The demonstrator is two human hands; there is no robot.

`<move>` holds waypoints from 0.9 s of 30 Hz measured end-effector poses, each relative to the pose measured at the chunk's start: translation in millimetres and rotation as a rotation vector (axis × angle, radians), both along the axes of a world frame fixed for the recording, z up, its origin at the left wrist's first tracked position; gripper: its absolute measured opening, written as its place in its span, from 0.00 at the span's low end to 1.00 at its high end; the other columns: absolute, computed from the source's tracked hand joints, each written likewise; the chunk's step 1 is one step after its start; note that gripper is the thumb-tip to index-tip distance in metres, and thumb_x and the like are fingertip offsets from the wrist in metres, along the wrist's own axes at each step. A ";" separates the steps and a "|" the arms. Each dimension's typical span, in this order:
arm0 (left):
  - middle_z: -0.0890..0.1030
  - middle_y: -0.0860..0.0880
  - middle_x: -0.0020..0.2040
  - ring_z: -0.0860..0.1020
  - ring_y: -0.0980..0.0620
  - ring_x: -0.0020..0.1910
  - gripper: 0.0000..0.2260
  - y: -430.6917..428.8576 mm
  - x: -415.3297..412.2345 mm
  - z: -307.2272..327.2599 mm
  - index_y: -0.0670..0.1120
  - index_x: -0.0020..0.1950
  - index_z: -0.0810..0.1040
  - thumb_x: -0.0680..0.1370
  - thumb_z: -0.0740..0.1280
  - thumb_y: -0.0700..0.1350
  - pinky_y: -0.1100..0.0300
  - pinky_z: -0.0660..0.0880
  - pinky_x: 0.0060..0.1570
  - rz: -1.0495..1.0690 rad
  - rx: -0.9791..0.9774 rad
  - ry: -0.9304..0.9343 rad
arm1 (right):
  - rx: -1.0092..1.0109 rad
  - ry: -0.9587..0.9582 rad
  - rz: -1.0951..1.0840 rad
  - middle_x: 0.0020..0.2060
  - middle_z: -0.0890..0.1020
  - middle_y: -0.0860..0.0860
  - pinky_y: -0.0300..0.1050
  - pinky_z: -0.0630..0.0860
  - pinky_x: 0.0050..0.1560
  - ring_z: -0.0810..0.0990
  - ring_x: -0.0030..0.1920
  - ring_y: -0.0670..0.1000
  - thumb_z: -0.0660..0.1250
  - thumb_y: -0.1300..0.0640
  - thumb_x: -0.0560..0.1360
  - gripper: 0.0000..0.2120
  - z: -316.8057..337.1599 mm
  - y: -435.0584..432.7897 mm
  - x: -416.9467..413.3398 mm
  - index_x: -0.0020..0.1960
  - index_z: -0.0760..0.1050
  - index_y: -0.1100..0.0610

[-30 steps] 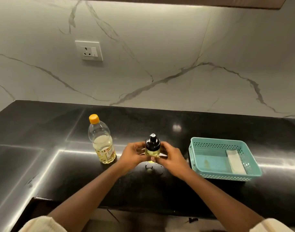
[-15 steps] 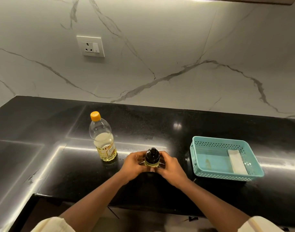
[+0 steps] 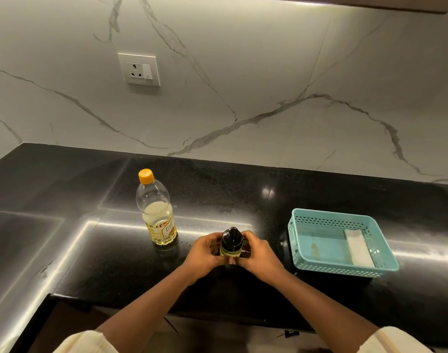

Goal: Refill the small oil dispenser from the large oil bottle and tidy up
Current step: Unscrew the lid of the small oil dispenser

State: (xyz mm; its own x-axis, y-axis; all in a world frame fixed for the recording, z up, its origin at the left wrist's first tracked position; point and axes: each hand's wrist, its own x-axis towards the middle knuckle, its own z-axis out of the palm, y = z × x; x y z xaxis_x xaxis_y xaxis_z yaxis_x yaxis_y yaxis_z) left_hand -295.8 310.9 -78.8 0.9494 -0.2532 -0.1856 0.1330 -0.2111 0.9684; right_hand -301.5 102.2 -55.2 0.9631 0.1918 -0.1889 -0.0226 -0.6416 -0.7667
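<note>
Home kitchen (black countertop, marble backsplash)

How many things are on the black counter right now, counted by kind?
Oil bottles: 2, the large bottle with the orange cap and the small dispenser, held between the left hand and the right hand
Baskets: 1, the teal basket
Cloths: 1, a white folded cloth inside the basket
Total: 4

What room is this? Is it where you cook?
Most likely a kitchen. There is a long black countertop against a marble wall with a power socket, a big oil bottle standing on it, and two hands holding a small oil dispenser.
</note>
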 end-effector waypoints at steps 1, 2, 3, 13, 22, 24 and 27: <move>0.87 0.53 0.64 0.84 0.54 0.66 0.34 -1.1 -1.9 -2.8 0.55 0.69 0.80 0.65 0.86 0.42 0.48 0.77 0.73 0.006 -0.002 -0.012 | -0.033 0.015 0.019 0.58 0.86 0.45 0.49 0.84 0.60 0.86 0.55 0.42 0.83 0.49 0.65 0.33 4.7 0.2 1.8 0.66 0.73 0.47; 0.87 0.52 0.65 0.84 0.55 0.67 0.35 -2.5 -4.3 -6.2 0.55 0.70 0.79 0.66 0.86 0.40 0.50 0.77 0.73 0.014 -0.009 -0.025 | -0.082 0.030 0.042 0.62 0.84 0.47 0.52 0.84 0.60 0.86 0.57 0.45 0.82 0.47 0.64 0.37 11.4 0.7 4.0 0.69 0.71 0.45; 0.86 0.52 0.66 0.83 0.55 0.68 0.36 -4.6 -7.1 -9.5 0.55 0.71 0.77 0.66 0.85 0.38 0.54 0.77 0.73 0.020 -0.019 -0.038 | -0.142 0.031 0.067 0.67 0.82 0.50 0.54 0.83 0.61 0.85 0.60 0.48 0.80 0.44 0.62 0.43 19.5 2.1 6.9 0.73 0.67 0.43; 0.89 0.57 0.50 0.87 0.60 0.50 0.22 -30.2 -14.3 -13.8 0.56 0.59 0.83 0.67 0.85 0.46 0.52 0.85 0.53 0.187 0.122 -0.100 | -0.771 -0.103 0.364 0.35 0.77 0.53 0.47 0.73 0.33 0.79 0.37 0.55 0.77 0.46 0.72 0.18 95.1 56.8 40.4 0.38 0.74 0.57; 0.90 0.55 0.50 0.88 0.57 0.50 0.19 -30.0 -14.1 -17.0 0.53 0.57 0.84 0.69 0.84 0.47 0.51 0.85 0.54 0.197 0.125 -0.082 | -0.891 -0.240 0.743 0.39 0.79 0.53 0.55 0.83 0.40 0.80 0.39 0.54 0.79 0.53 0.72 0.12 105.5 54.9 50.7 0.49 0.81 0.60; 0.90 0.54 0.50 0.88 0.59 0.51 0.20 -30.9 -13.7 -18.9 0.52 0.57 0.85 0.68 0.85 0.47 0.53 0.86 0.54 0.215 0.125 -0.073 | -0.914 -0.288 0.885 0.44 0.83 0.54 0.57 0.84 0.44 0.83 0.43 0.56 0.76 0.58 0.74 0.10 106.1 51.3 53.1 0.53 0.82 0.59; 0.89 0.54 0.50 0.87 0.61 0.50 0.22 -31.5 -11.7 -19.6 0.51 0.57 0.84 0.66 0.87 0.46 0.57 0.86 0.54 0.233 0.126 -0.062 | -0.889 -0.300 0.995 0.56 0.83 0.53 0.56 0.83 0.50 0.83 0.52 0.56 0.78 0.59 0.72 0.21 103.5 47.2 54.5 0.63 0.78 0.56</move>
